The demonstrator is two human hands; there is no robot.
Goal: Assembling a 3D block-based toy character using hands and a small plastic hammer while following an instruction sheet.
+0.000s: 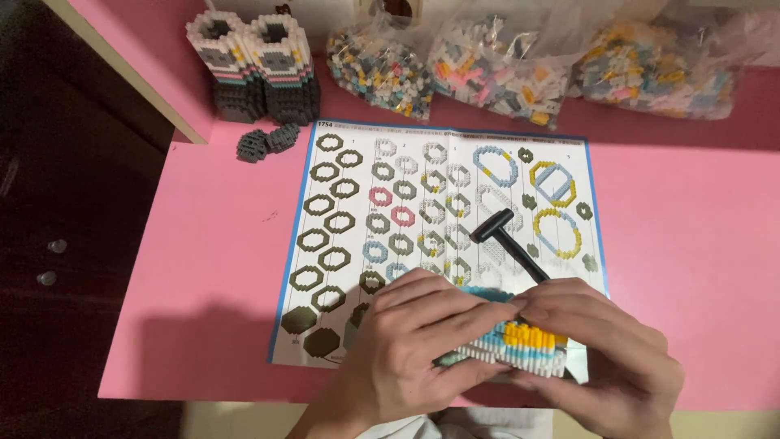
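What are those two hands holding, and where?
Both hands, left hand and right hand, hold a small brick-built piece by its opposite ends.

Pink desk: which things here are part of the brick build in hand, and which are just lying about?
In use:
- left hand and right hand, both gripping the brick model
- instruction sheet under the hands
- black tool lying on the sheet

Lying about:
- two finished brick towers
- small grey brick pieces
- bags of loose bricks
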